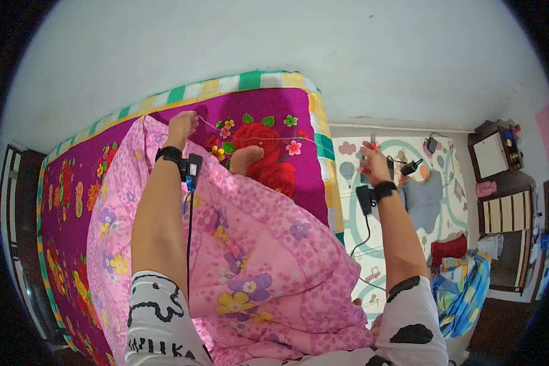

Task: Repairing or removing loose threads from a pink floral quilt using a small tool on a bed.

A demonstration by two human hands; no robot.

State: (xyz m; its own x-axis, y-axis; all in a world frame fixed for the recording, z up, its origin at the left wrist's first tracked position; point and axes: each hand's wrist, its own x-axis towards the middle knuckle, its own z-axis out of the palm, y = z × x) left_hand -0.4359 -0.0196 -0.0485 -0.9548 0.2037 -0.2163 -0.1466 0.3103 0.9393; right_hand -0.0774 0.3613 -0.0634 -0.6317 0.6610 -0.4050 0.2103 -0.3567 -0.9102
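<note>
My left hand is closed on a thin pale thread at the upper edge of the pink floral quilt, which covers my lap. The thread stretches rightward across the purple mattress. My right hand holds a small metal tool with red on it, apparently scissors, upright between its fingers, over the pale play mat beside the mattress. A bare foot shows from under the quilt between my hands. Black wrist straps with cabled boxes are on both my forearms.
The purple floral mattress with checked border meets a pale wall. On the right, the patterned mat holds grey pillows, black chargers and cords, a red cushion and a blue blanket. Shelves stand along the right side.
</note>
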